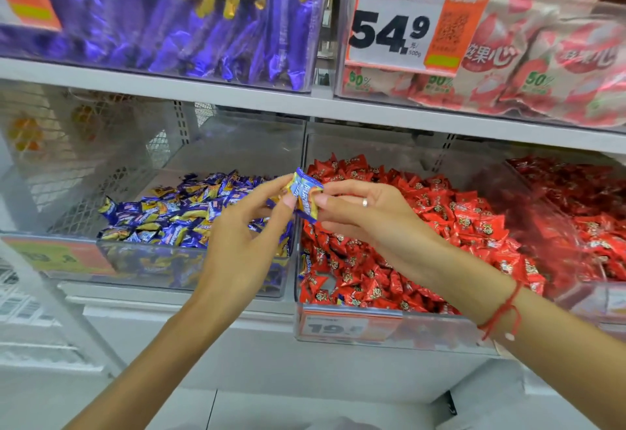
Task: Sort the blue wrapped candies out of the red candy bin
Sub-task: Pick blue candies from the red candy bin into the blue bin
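A blue and yellow wrapped candy (306,194) is held up in the air over the wall between two clear bins. My left hand (247,236) pinches its left side and my right hand (369,212) pinches its right side. Below on the right lies the red candy bin (389,331), heaped with red wrapped candies (440,226); one blue candy (306,262) shows at its left wall. On the left stands the bin of blue candies (152,270), partly hidden behind my left hand.
A second bin of red candies (582,212) sits at the far right. The shelf above (237,94) carries a bin of purple wrapped sweets (189,23) and a bin of pink packets (542,67) with a price tag (406,23).
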The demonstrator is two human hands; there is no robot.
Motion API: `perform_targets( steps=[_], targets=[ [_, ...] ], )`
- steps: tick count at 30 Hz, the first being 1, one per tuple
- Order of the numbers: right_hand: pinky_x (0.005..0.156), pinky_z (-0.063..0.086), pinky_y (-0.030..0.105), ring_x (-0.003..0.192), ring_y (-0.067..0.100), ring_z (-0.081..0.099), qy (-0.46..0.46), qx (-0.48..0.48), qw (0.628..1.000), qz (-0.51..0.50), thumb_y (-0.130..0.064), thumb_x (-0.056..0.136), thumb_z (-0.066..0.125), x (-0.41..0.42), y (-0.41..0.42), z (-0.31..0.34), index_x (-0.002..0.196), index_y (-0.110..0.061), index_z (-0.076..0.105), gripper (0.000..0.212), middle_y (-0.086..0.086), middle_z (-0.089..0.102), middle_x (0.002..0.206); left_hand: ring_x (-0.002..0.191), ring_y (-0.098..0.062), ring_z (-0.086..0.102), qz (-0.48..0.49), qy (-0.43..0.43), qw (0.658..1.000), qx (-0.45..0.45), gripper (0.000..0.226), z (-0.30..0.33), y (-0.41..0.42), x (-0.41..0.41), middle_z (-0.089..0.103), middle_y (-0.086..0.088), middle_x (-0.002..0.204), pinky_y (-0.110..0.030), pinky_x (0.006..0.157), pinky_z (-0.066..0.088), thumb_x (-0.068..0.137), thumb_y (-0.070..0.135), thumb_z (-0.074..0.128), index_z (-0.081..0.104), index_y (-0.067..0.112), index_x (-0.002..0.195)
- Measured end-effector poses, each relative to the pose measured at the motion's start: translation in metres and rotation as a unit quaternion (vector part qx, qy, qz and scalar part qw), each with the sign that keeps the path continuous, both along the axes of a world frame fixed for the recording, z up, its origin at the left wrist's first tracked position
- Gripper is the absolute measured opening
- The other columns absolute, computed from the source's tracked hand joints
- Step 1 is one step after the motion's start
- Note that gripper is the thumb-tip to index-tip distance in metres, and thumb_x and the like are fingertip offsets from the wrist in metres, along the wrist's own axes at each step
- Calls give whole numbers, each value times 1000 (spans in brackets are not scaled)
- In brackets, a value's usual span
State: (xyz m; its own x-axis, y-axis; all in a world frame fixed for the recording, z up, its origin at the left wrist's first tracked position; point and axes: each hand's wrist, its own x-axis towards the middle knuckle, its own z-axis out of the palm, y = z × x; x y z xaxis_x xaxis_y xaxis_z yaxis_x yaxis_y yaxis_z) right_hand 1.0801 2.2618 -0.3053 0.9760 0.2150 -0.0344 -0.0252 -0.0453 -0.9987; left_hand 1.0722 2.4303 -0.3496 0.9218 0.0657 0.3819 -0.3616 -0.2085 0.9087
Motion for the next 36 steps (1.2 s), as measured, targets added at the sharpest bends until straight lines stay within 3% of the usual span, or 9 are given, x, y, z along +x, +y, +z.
perform_targets(
  steps=[3,8,12,16,20,24,27,33,36],
  targets=[
    [73,55,16,85,12,72,28,51,998,-15,-13,83,71,3,8,1,102,-9,71,19,5,75,95,77,0,63,-7,-3,1000,-15,37,5,1,-1,67,25,99,-22,65,49,78,54,58,62,45,114],
    [77,54,16,89,10,71,34,49,997,41,-16,90,63,4,5,2,105,-14,71,18,1,75,97,74,-5,69,-2,-5,999,-35,43,3,2,0,67,20,107,-16,66,53,72,38,70,61,40,114],
    [72,51,12,85,3,68,-105,-131,986,23,-16,94,60,21,-9,-11,102,-17,73,15,-4,74,95,73,-13,69,14,10,998,-55,43,-5,8,6,68,7,112,-26,71,57,69,39,72,62,39,111],
    [86,46,27,98,6,57,-315,-515,778,177,-20,90,63,52,-18,-52,107,-24,72,20,-9,70,107,70,-8,64,39,14,998,-53,46,-9,11,9,67,6,112,-23,73,56,68,41,73,63,35,112],
    [90,41,41,111,23,43,-382,-672,576,268,-36,89,61,61,-13,-71,129,-32,57,40,2,50,126,63,-5,60,41,3,998,-47,39,-11,10,10,67,23,98,-16,68,53,68,37,72,60,40,105],
    [87,35,39,114,24,43,-424,-701,518,245,-41,86,63,59,-8,-72,123,-31,60,38,4,50,128,61,-3,58,41,-2,998,-39,36,-14,9,12,65,20,102,-11,67,50,75,29,74,60,40,105],
    [86,36,40,108,24,46,-434,-675,553,222,-36,87,62,59,-9,-75,105,-25,68,22,3,55,116,64,-7,59,41,1,998,-43,36,-11,8,10,65,17,106,-13,69,52,74,32,73,59,41,106],
    [97,37,20,107,4,53,-251,-440,847,159,-19,86,69,36,-39,-60,92,-16,73,7,-6,62,113,77,-11,66,45,19,998,-25,45,-13,20,11,69,17,103,-37,78,58,67,46,69,60,42,111],
    [67,44,17,71,1,61,-140,-321,931,100,-11,91,63,18,-47,-47,87,-13,67,6,-12,68,76,80,-13,66,48,19,998,-20,44,-15,22,15,66,10,117,-36,83,56,70,46,70,60,41,113]
  ],
)
